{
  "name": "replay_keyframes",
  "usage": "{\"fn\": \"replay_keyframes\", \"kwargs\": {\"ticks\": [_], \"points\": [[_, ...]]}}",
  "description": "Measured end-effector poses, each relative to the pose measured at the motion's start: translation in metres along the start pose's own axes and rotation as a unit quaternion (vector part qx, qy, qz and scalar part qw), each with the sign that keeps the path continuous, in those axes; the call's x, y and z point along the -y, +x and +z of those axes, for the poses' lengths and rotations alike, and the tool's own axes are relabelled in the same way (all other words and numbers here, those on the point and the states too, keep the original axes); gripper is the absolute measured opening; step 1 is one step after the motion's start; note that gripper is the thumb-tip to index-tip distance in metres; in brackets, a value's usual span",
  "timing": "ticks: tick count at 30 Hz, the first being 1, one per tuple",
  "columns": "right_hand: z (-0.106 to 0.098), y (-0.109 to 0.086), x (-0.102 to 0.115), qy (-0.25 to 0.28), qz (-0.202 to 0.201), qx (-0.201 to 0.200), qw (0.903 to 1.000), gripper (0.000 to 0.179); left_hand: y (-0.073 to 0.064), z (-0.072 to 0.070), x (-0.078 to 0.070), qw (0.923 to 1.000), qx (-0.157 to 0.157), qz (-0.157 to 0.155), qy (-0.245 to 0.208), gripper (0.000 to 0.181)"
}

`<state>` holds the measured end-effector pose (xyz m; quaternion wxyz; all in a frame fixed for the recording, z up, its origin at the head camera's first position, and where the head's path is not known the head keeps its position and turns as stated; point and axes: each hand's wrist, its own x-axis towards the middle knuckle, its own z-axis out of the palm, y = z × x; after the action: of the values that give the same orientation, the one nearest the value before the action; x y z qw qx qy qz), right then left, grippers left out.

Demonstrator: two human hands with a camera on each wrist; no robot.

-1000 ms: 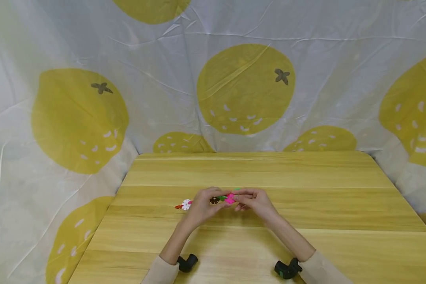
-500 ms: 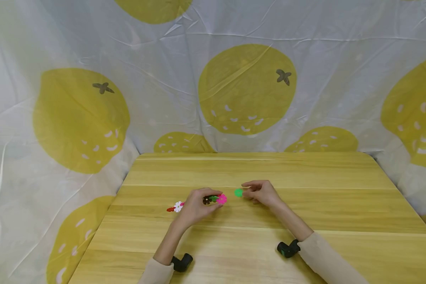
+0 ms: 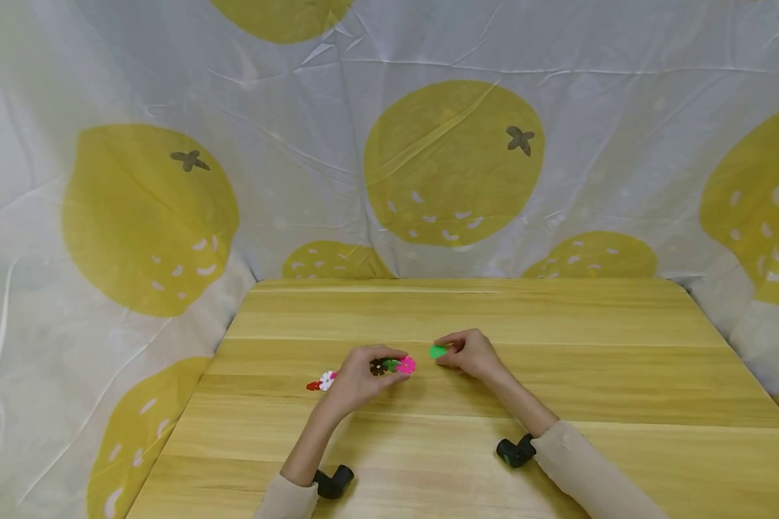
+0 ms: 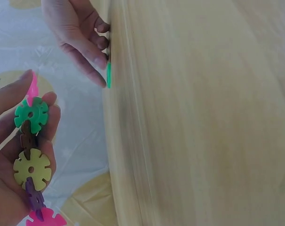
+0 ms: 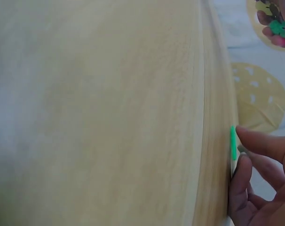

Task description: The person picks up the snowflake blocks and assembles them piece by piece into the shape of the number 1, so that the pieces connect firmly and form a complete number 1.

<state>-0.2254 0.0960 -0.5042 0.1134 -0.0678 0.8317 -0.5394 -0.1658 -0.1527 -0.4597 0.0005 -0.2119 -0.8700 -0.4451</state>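
My left hand [image 3: 353, 382] holds a chain of slotted flower-shaped plastic discs. Its thumb and fingers pinch the end near the pink disc [image 3: 407, 365]. In the left wrist view a green disc [image 4: 31, 115], a brown one [image 4: 27, 139], a yellow one [image 4: 32, 169] and a purple one [image 4: 35, 197] run down across the palm. A white disc [image 3: 327, 380] and a red one [image 3: 314, 386] stick out past the hand's left side. My right hand [image 3: 475, 355] pinches a separate bright green disc [image 3: 438, 352], seen edge-on in the right wrist view, apart from the chain.
Both hands are above a wooden table [image 3: 558, 404]. A curtain with yellow fruit prints [image 3: 454, 162] hangs behind it and at the sides. Black devices [image 3: 334, 481] are at both wrists, by the beige sleeves.
A second ago both hands met at the pink disc. They have parted, the right hand moving right with the green disc, then slightly back left. The left hand shifted a little left with the chain.
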Motion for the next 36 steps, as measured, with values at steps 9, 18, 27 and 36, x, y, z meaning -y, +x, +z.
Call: {"fn": "replay_keyframes", "kwargs": {"ticks": [9, 18, 27, 36], "points": [[0.003, 0.001, 0.002, -0.036, 0.009, -0.016, 0.9992, 0.026, 0.000, 0.001, 0.001, 0.9999, 0.005, -0.007, -0.005, 0.026], [0.002, -0.008, 0.008, -0.120, -0.016, -0.003, 0.9926, 0.024, -0.001, 0.001, 0.004, 0.9999, 0.013, -0.005, 0.006, 0.027], [-0.013, -0.027, 0.005, 0.044, -0.042, 0.085, 0.9946, 0.019, 0.000, -0.002, 0.001, 0.9996, 0.021, -0.011, 0.016, 0.027], [-0.019, -0.044, 0.007, 0.117, -0.051, 0.115, 0.9851, 0.025, -0.001, -0.002, -0.002, 0.9994, 0.033, 0.000, 0.006, 0.027]]}}
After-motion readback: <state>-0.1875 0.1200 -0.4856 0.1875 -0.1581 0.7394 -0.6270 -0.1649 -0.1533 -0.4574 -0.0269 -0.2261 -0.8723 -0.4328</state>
